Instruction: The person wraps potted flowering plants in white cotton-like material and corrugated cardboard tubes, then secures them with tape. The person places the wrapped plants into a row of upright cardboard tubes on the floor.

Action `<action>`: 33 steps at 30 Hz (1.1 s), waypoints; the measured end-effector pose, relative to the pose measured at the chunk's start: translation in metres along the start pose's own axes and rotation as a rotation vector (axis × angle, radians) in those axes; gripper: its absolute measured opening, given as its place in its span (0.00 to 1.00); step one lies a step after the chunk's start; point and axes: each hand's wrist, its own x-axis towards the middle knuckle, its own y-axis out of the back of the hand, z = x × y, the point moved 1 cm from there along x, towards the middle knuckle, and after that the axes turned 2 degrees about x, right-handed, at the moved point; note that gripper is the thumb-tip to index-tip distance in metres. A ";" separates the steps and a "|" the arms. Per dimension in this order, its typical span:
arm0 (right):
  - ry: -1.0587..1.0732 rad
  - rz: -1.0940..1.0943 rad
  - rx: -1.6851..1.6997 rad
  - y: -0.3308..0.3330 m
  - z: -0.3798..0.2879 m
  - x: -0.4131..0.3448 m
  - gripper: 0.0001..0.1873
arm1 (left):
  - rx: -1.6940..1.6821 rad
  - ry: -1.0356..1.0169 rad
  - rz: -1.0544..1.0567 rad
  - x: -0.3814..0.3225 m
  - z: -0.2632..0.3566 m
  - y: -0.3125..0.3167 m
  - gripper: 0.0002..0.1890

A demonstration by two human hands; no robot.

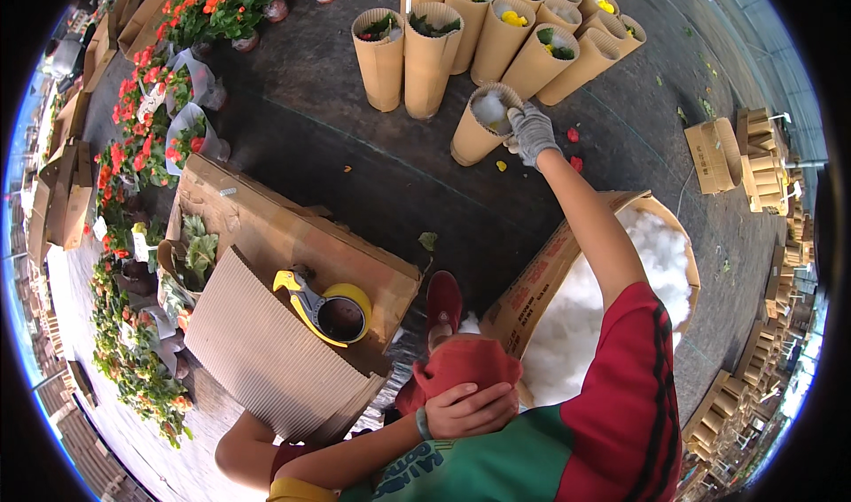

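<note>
My right hand, in a grey knit glove, grips the rim of a corrugated cardboard tube. White fibre stuffing fills the tube's mouth. The tube stands slightly tilted in view on the dark floor, in front of a group of similar tubes. Bare, with a band at the wrist, my left hand rests over my red-clothed knee and holds nothing. Beside my right arm, an open cardboard box contains loose white fibre.
Left of me, a cardboard box bears a yellow-grey tape dispenser, corrugated sheets and a leafy plant. Red-flowered potted plants line the left. Several tubes hold yellow flowers. Another carton stands right.
</note>
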 end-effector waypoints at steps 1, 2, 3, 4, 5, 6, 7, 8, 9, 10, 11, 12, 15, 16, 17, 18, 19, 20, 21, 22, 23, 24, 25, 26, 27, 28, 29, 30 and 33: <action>0.020 0.016 -0.014 0.002 0.000 -0.002 0.17 | 0.008 -0.004 -0.005 -0.001 0.001 0.001 0.14; 0.039 0.031 -0.029 0.005 -0.001 -0.003 0.16 | 0.014 -0.004 0.006 -0.001 0.002 0.001 0.14; 0.014 0.047 -0.085 0.007 -0.004 -0.007 0.16 | 0.020 -0.002 -0.001 -0.002 0.003 0.001 0.14; 0.088 0.081 -0.218 0.013 -0.009 -0.009 0.16 | 0.017 0.009 0.017 -0.003 0.004 0.003 0.13; 0.203 0.074 -0.346 0.015 -0.015 -0.012 0.16 | 0.012 0.021 0.018 -0.004 0.005 0.003 0.13; 0.268 0.037 -0.533 0.021 -0.021 -0.013 0.17 | 0.017 0.026 0.023 -0.005 0.006 0.004 0.13; 0.415 0.029 -0.852 0.022 -0.027 -0.015 0.18 | 0.006 0.041 0.010 -0.006 0.007 0.005 0.13; 0.534 0.005 -1.149 0.023 -0.032 -0.016 0.19 | 0.004 0.047 0.006 -0.006 0.008 0.005 0.12; 0.449 0.000 -0.895 0.023 -0.035 -0.017 0.20 | 0.005 0.059 0.018 -0.007 0.008 0.006 0.12; 0.344 0.070 -0.671 0.020 -0.037 -0.019 0.21 | 0.005 0.055 0.013 -0.008 0.009 0.006 0.12; 0.279 0.122 -0.426 0.017 -0.037 -0.021 0.23 | 0.008 0.058 0.024 -0.009 0.009 0.006 0.12; 0.166 0.073 -0.357 0.011 -0.036 -0.023 0.22 | 0.015 0.060 0.009 -0.009 0.009 0.006 0.12; 0.087 0.135 -0.425 -0.004 -0.033 -0.034 0.19 | 0.032 0.062 0.048 -0.012 0.008 0.008 0.12; 0.092 0.055 -0.302 -0.006 -0.033 -0.038 0.19 | 0.027 0.072 0.039 -0.013 0.007 0.008 0.12; 0.067 -0.048 -0.173 -0.009 -0.034 -0.042 0.19 | 0.028 0.079 0.042 -0.014 0.007 0.009 0.12; -0.017 -0.104 -0.065 -0.010 -0.037 -0.045 0.18 | 0.029 0.081 0.048 -0.014 0.007 0.009 0.12; 0.128 -0.176 -0.173 -0.011 -0.044 -0.047 0.17 | 0.027 0.074 0.047 -0.015 0.007 0.009 0.12; 0.209 -0.203 -0.302 -0.013 -0.052 -0.049 0.16 | 0.022 0.068 0.043 -0.016 0.006 0.009 0.12; 0.213 -0.254 -0.331 -0.017 -0.060 -0.051 0.15 | 0.016 0.062 0.037 -0.016 0.006 0.009 0.12; 0.202 -0.228 -0.286 -0.022 -0.071 -0.052 0.14 | 0.009 0.060 0.046 -0.017 0.006 0.009 0.13; 0.187 -0.242 -0.402 -0.029 -0.080 -0.054 0.13 | 0.002 0.060 0.054 -0.017 0.006 0.009 0.13; 0.192 -0.322 -0.489 -0.037 -0.091 -0.054 0.13 | 0.001 0.057 0.062 -0.018 0.005 0.010 0.13; 0.232 -0.312 -0.505 -0.045 -0.100 -0.057 0.12 | -0.004 0.064 0.064 -0.018 0.005 0.010 0.13; 0.272 -0.301 -0.522 -0.051 -0.109 -0.058 0.10 | -0.003 0.066 0.067 -0.019 0.004 0.011 0.13; 0.312 -0.288 -0.538 -0.057 -0.116 -0.060 0.10 | -0.002 0.072 0.069 -0.020 0.003 0.012 0.13; 0.419 -0.285 -0.683 -0.061 -0.123 -0.060 0.09 | 0.000 0.076 0.075 -0.020 0.002 0.013 0.13; 0.462 -0.288 -0.766 -0.061 -0.127 -0.060 0.09 | 0.002 0.080 0.079 -0.021 0.000 0.014 0.13; 0.388 -0.276 -0.719 -0.060 -0.129 -0.059 0.08 | 0.008 0.077 0.079 -0.021 -0.001 0.015 0.13; 0.250 -0.312 -0.721 -0.037 -0.126 -0.045 0.09 | 0.011 0.072 0.091 -0.021 -0.004 0.016 0.13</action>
